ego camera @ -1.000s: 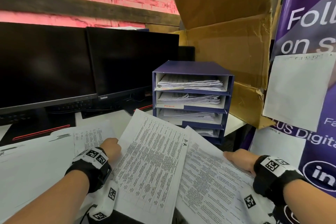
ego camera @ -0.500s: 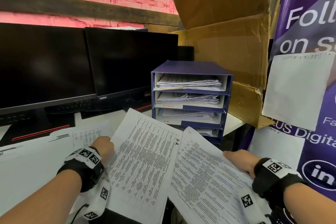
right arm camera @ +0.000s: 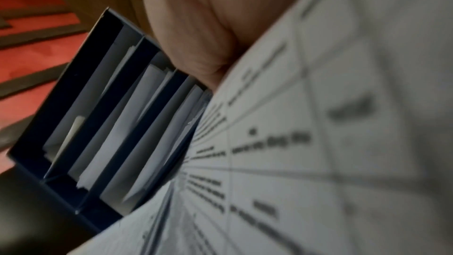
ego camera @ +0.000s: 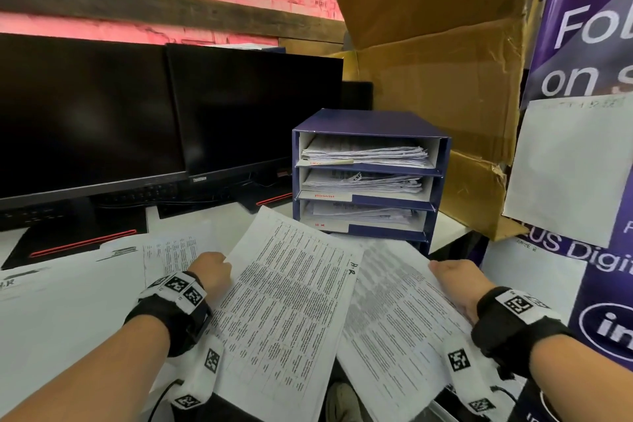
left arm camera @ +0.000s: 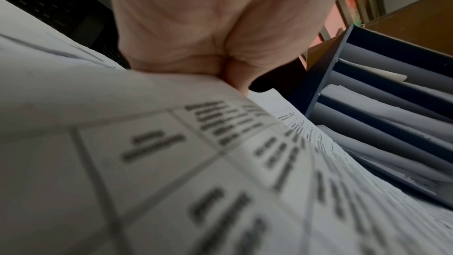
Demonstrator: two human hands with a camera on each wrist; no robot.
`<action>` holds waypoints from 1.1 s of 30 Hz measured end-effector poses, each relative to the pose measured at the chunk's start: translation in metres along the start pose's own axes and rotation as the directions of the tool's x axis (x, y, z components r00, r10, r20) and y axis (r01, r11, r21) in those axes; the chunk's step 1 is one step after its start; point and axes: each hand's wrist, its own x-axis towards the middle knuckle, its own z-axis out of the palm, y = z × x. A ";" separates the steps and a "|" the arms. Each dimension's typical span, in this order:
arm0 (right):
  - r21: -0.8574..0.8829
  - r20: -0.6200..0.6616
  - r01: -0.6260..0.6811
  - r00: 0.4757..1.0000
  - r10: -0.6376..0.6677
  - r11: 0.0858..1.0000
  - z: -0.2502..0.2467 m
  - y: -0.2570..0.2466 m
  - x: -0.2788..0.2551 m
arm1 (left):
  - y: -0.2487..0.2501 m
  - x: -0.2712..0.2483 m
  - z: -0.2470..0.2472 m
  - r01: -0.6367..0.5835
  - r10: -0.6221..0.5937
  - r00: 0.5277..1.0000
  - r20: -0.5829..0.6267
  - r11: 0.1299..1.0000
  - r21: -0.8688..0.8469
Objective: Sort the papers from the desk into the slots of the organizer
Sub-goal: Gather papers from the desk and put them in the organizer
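Cardboard organizer, navy, boxy, stands behind 2 thin printed sheets. Left hand pinches the table sheet; right hand clamps the text sheet.

The head camera is looking forward and down over the worktop; both wrist cameras are facing the blue organizer close-up, sharing it.

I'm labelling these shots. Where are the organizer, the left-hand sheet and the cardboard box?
organizer (ego camera: 363, 122): head view, blue top panel.
left-hand sheet (ego camera: 287, 301): head view, middle of printed page.
cardboard box (ego camera: 445, 79): head view, front wall.
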 end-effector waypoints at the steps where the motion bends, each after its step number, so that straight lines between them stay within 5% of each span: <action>1: 0.057 -0.025 -0.020 0.999 0.022 0.998 0.000 0.002 0.003 | -0.001 0.000 0.000 -0.001 0.001 1.000 0.003 1.000 0.003; 6: 0.260 -0.086 -0.119 0.986 0.146 0.958 0.011 0.002 0.007 | -0.001 0.001 0.001 -0.012 0.012 1.000 0.018 1.000 -0.020; 12: -0.180 -0.034 -0.075 0.997 0.070 0.981 0.023 -0.027 -0.005 | 0.003 -0.002 0.004 -0.028 0.031 0.998 0.051 0.998 -0.059; 15: 0.254 0.041 -0.141 0.990 0.135 0.957 0.033 -0.019 0.004 | 0.001 0.002 0.009 -0.030 0.036 0.998 0.050 0.993 -0.115; 17: 0.375 0.125 -0.194 0.979 0.158 0.906 0.040 -0.012 0.008 | 0.001 0.001 0.011 -0.032 0.037 0.998 0.047 0.993 -0.116; 19: 0.280 0.274 -0.256 0.945 0.178 0.925 0.039 -0.007 0.005 | 0.003 -0.001 0.013 -0.037 0.042 0.998 0.051 0.994 -0.101; 22: 0.201 0.346 -0.176 0.933 0.098 0.964 0.038 0.002 0.008 | 0.006 -0.003 0.016 -0.020 0.023 0.998 0.060 0.999 -0.049; 30: 0.388 -0.036 -0.081 0.994 0.103 0.918 0.055 0.000 0.032 | 0.010 -0.008 0.012 0.008 -0.009 0.999 0.032 1.000 0.021; 33: 0.367 0.064 -0.087 0.996 0.068 0.926 0.054 -0.013 0.022 | 0.011 -0.012 0.009 0.009 -0.009 1.000 0.009 0.998 0.060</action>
